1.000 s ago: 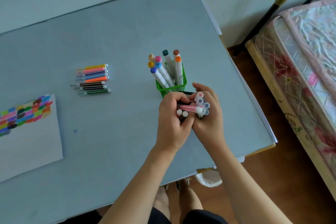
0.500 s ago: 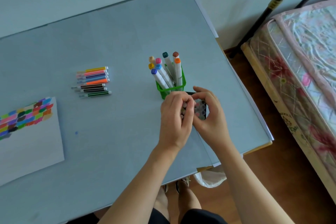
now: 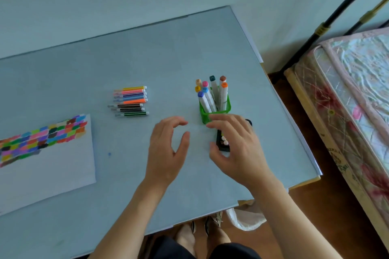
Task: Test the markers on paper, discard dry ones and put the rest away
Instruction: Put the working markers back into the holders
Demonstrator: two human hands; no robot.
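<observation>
Head | black marker box [image 3: 223, 145] upright, round caps showing | hands apart

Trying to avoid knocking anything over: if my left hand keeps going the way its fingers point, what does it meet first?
Probably the green marker cup: the left hand points up-right toward its base. Height above the table is unclear.

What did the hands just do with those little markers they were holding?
Both hands let go. The left hand drew away to the left, open; the right hand opened above the black holder, where the small markers now sit. The green cup, loose markers and paper stayed put.
</observation>
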